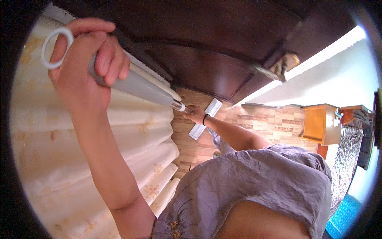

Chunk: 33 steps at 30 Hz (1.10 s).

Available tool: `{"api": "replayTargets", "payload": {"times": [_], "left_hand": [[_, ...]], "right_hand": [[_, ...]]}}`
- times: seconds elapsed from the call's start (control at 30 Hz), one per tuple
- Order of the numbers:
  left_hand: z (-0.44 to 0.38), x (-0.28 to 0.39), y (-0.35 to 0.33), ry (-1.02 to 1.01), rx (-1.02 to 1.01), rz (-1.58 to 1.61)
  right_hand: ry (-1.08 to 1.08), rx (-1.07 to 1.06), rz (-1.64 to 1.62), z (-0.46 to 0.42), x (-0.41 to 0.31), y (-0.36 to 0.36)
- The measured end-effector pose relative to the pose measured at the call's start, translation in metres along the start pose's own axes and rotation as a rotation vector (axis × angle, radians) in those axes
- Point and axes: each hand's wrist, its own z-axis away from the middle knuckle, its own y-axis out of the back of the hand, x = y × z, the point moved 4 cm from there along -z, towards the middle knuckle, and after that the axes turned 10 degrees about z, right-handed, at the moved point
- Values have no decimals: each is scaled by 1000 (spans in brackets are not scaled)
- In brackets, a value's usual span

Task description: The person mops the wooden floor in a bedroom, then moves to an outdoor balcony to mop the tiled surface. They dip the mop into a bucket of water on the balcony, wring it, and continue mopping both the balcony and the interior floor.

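My left hand (86, 59), large and near at the upper left, is closed around the grey grip (146, 89) of a flat mop. A white hanging ring (44, 49) sticks out at the grip's end, beside my fingers. Farther down, my right hand (195, 114), with a dark band at the wrist, grips the metal pole (188, 110). Below that hand the pale rectangular mop head (214, 107) lies on the wood-patterned floor (197, 149). Its middle is partly hidden behind my right hand and wrist.
A cream patterned curtain (143, 125) hangs along the left side. Ahead is a dark wooden door (203, 65) with a metal handle (285, 65), beside a white wall (334, 74). An orange-brown wooden cabinet (323, 124) and a bed with a patterned cover (347, 158) are at the right.
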Motion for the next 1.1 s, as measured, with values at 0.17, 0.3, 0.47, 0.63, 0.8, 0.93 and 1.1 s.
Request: {"api": "replayTargets", "payload": {"times": [0.17, 0.3, 0.47, 0.63, 0.8, 0.93, 1.1], "left_hand": [[91, 28, -7, -46, 26, 12], [184, 84, -1, -127, 109, -168], [265, 160, -15, -301, 283, -279], [276, 175, -49, -504, 714, -388], [295, 167, -86, -306, 597, -540], [320, 183, -110, -295, 607, -663], [352, 212, -133, -282, 539, -647]], "right_hand": [[44, 9, 17, 39, 15, -39], [138, -91, 128, 99, -31, -51], [582, -247, 183, 152, -25, -52], [515, -494, 182, 130, 86, -8], [-167, -88, 344, 136, 128, 149], [-166, 302, 419, 159, 152, 305], [57, 501, 575, 185, 62, 391]]}}
